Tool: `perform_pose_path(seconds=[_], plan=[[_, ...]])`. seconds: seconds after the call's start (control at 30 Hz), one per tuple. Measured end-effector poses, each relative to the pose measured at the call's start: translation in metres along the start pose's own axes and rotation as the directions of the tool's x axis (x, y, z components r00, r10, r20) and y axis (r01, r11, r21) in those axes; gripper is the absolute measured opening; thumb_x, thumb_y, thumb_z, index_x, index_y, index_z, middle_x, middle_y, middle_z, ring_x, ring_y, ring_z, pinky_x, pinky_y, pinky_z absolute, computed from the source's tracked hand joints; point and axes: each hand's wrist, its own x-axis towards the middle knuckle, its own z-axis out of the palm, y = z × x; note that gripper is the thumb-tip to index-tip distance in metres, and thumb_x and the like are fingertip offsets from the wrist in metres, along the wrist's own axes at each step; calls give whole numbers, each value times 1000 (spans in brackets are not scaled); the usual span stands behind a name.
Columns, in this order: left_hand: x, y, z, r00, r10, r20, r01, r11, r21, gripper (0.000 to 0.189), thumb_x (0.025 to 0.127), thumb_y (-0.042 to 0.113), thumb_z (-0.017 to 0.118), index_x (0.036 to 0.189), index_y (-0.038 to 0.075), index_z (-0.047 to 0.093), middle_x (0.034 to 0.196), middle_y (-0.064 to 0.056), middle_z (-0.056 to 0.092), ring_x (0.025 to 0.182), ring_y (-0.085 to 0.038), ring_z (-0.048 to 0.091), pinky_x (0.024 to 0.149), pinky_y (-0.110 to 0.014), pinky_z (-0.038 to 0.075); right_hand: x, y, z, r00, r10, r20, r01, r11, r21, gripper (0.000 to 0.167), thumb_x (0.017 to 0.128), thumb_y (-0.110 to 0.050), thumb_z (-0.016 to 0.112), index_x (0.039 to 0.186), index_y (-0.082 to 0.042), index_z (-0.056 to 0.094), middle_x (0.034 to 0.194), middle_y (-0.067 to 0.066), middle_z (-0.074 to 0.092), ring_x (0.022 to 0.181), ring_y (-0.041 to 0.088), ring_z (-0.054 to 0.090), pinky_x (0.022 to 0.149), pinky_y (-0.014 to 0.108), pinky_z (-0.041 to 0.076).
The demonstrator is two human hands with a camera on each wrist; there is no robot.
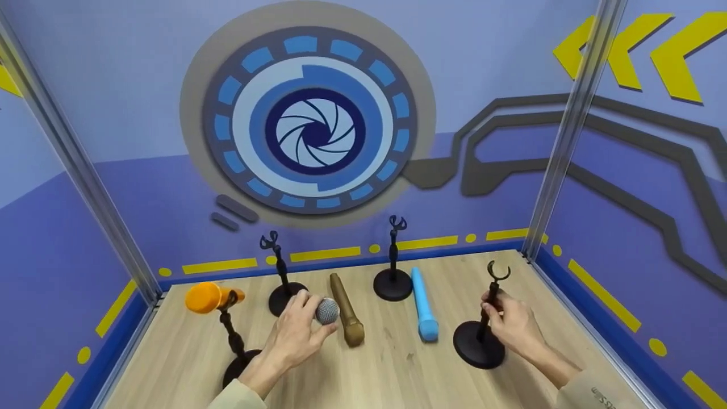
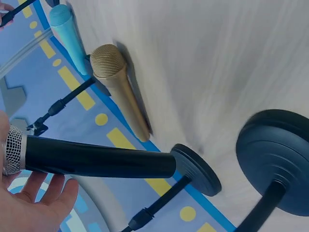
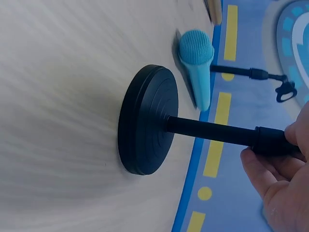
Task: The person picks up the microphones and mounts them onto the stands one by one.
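Observation:
My left hand (image 1: 296,332) grips a black microphone (image 2: 99,157) by its silver mesh head, thumb and fingers around the grille. In the left wrist view its handle points away from the palm, over the table. On the right, my right hand (image 1: 515,325) pinches the upright of a black microphone stand (image 1: 479,347) just below its empty clip. That stand's round base is low over the tabletop. A gold-brown microphone (image 1: 345,309) lies beside the left hand, and a light blue microphone (image 1: 425,309) lies between the two hands.
An orange microphone (image 1: 204,297) sits in the clip of a stand (image 1: 234,341) at the left. Two more black stands, the back-left stand (image 1: 282,272) and the back-middle stand (image 1: 393,284), have empty clips. Patterned walls (image 1: 142,210) enclose the wooden table (image 1: 392,375).

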Motion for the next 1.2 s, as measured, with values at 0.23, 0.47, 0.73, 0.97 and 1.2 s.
perform_pose_path(seconds=[0.23,0.47,0.73,0.97,1.2], plan=[[2,9,-4,1000,12,-17,-13,997,-77,53,96,39,89,138,11,73,112,-1,67,98,-13,63,87,-38,59,-5,-13,6,999,21,48,-25,997,74,12,101,3,76,107,-8,76,98,4,84,90,22,84,81,34,69],[4,14,-8,996,17,-85,-26,994,-109,46,97,44,87,129,12,75,106,1,69,91,-13,65,81,-35,57,-10,-24,8,994,1,111,-19,987,162,12,102,4,75,109,-6,76,100,5,84,93,23,84,80,27,67],[7,18,-12,994,-14,-108,-2,989,-148,42,99,42,85,127,13,73,108,-1,70,95,-12,67,84,-36,58,-13,-32,11,972,-52,228,-7,968,249,9,107,2,70,114,-3,74,106,9,82,98,17,82,79,25,66],[9,24,-16,994,-15,-111,-3,987,-163,38,99,34,86,127,13,72,110,0,71,96,-11,68,85,-35,59,-15,-42,19,953,-122,277,21,940,341,8,109,-1,69,115,-2,72,107,10,81,97,16,82,78,29,68],[13,32,-19,993,-28,-113,5,979,-203,36,102,38,83,126,15,71,109,4,71,97,-9,66,87,-35,56,-19,-56,30,942,-153,298,13,906,423,12,110,-5,69,120,1,73,112,14,82,98,21,82,80,28,68]])
